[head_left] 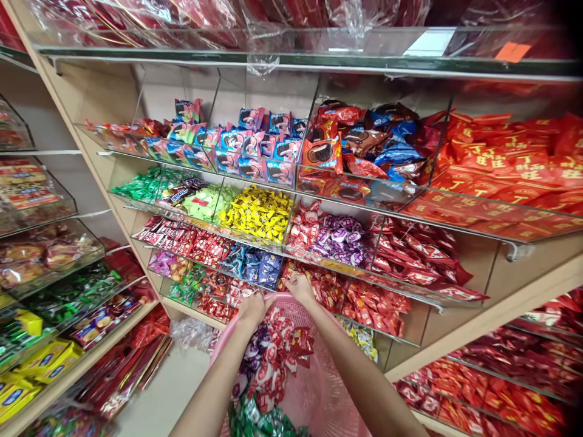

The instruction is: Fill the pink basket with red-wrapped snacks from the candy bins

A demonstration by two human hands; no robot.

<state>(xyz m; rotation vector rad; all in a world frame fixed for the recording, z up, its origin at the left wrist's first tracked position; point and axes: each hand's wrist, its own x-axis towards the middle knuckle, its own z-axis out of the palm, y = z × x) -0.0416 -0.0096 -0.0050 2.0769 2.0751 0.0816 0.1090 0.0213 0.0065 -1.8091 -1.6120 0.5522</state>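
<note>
A pink plastic basket (325, 364) hangs low in front of the shelves, with red-and-white, purple and green wrapped candies (273, 352) in its left part. Closed round the basket's far rim is my left hand (252, 308). My right hand (298, 288) is just right of it, above the rim, fingers curled at the edge of a bin of red packets (325, 285). Whatever its fingers hold is too small to make out. Blue packets (257, 264) lie in the bin behind my left hand.
Clear-fronted shelves (255, 237) of wrapped sweets rise ahead, with yellow candies (257, 212) and red packets (514, 164). Side shelves (50, 273) stand at the left. A slanted wooden panel (492, 303) is at the right. Long red bags (132, 364) lie low at the left.
</note>
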